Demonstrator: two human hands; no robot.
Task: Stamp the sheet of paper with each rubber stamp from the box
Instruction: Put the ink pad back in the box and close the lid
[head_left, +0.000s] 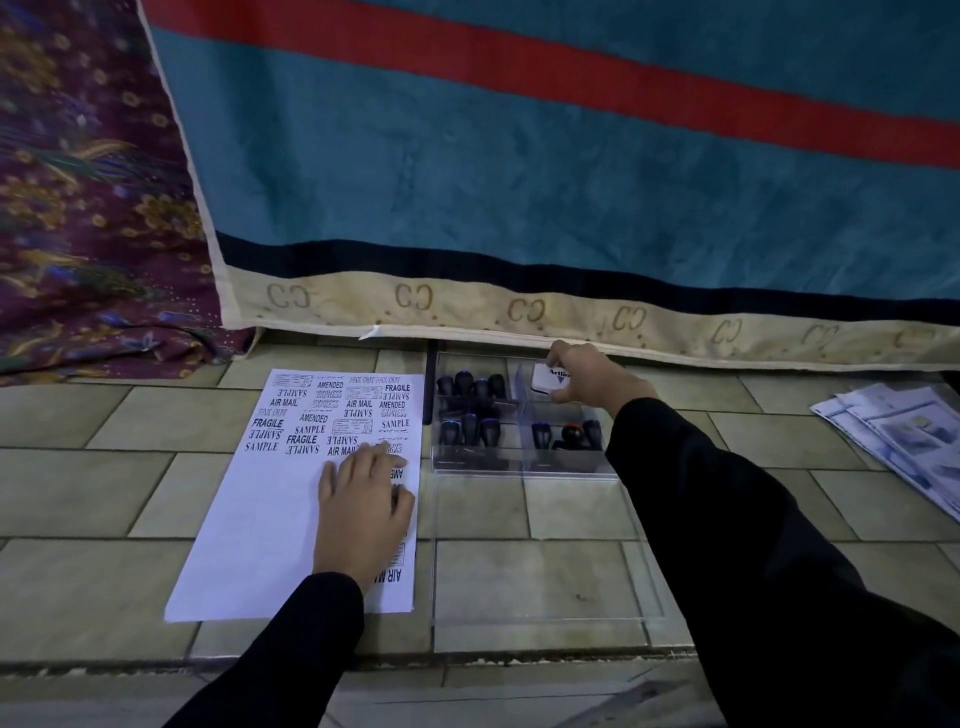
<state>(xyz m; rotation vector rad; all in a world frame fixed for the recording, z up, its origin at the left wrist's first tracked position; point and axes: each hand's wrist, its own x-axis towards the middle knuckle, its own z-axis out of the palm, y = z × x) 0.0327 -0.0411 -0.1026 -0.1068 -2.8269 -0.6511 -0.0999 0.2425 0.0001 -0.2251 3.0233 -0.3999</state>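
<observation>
A white sheet of paper lies on the tiled floor, its upper part and right edge covered with black stamp prints. My left hand rests flat on its right side, fingers apart. To the right stands a clear plastic box holding several dark-handled rubber stamps in compartments. My right hand reaches into the box's far right compartment and grips a white ink pad case with dark lettering.
The box's clear lid lies flat on the floor just in front of the box. A teal and red blanket hangs down right behind the box. Printed papers lie at the far right. Patterned purple cloth fills the left.
</observation>
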